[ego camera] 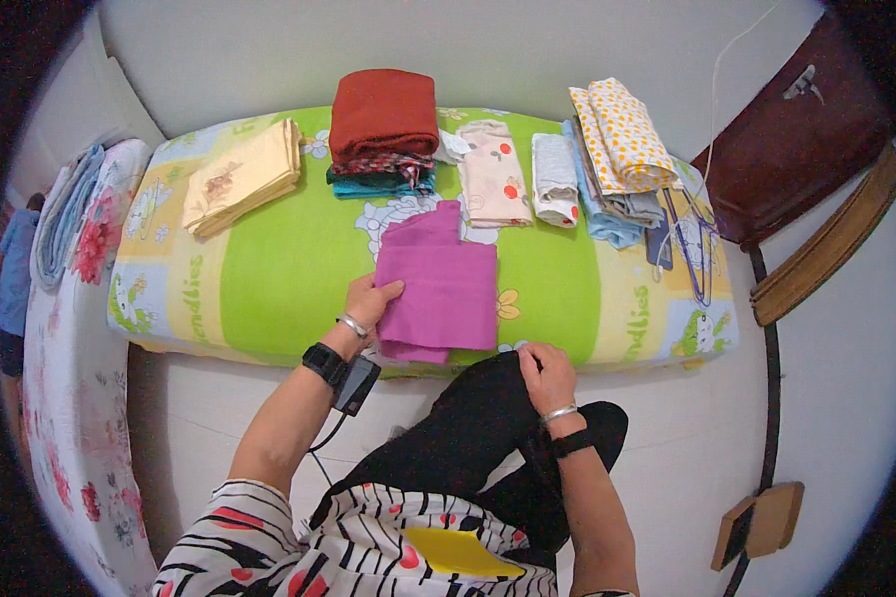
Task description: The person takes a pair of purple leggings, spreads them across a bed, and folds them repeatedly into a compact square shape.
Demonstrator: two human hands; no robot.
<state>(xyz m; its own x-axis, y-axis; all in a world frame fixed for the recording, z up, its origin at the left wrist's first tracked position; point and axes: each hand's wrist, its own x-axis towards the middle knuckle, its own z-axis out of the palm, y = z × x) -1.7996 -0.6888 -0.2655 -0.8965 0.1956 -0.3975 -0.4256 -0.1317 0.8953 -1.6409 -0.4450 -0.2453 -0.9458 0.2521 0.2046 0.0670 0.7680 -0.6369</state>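
A folded magenta cloth (437, 291) lies near the front edge of the bed, one uneven end sticking out at the back. My left hand (374, 297) grips its left side, thumb on top and fingers hidden beneath. On my knee, in black trousers (463, 414), rests my right hand (550, 377) with curled fingers; whether it pinches the fabric is unclear. Behind the magenta cloth stands a stack topped by a folded rust-red cloth (383, 112). A folded pale pink cloth (495, 175) with fruit prints lies to the right of that stack.
Folded yellow cloth (243, 179) lies at left on the green patterned bedcover (291, 283). A rolled whitish cloth (555, 175), an orange-dotted cloth (627, 138) atop a pile, and purple hangers (698, 261) are at right. A cardboard box (773, 522) sits lower right. A person (19, 261) stands far left.
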